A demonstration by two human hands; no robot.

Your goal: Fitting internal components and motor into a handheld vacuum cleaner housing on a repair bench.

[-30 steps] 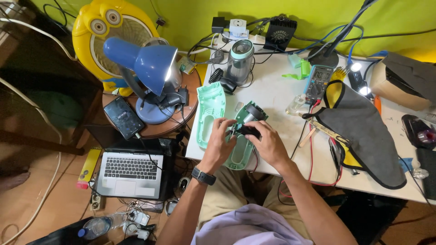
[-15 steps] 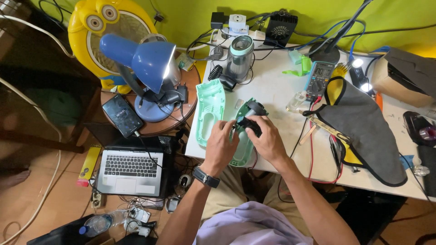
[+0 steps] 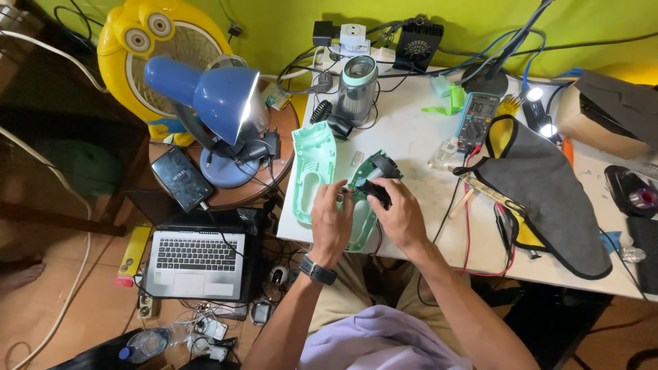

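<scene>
My left hand [image 3: 332,223] and my right hand [image 3: 399,217] both grip an opened mint-green appliance shell half [image 3: 361,227] near the front edge of the white table [image 3: 404,137]. A black motor part [image 3: 373,190] and a green circuit board [image 3: 368,168] show inside it, under my right fingers. The other mint-green shell half [image 3: 312,164] lies flat just left of my left hand. A watch is on my left wrist.
A clear jar with a mint rim [image 3: 358,88] stands at the back. A multimeter [image 3: 478,118], grey-and-yellow bag [image 3: 548,199] and red wires lie right. A blue desk lamp [image 3: 219,103], phone [image 3: 181,178] and yellow fan [image 3: 147,41] are left; a laptop [image 3: 195,257] sits on the floor.
Both hands have stayed on the open shell half, shifting their fingers slightly around the motor. The view has drifted a little.
</scene>
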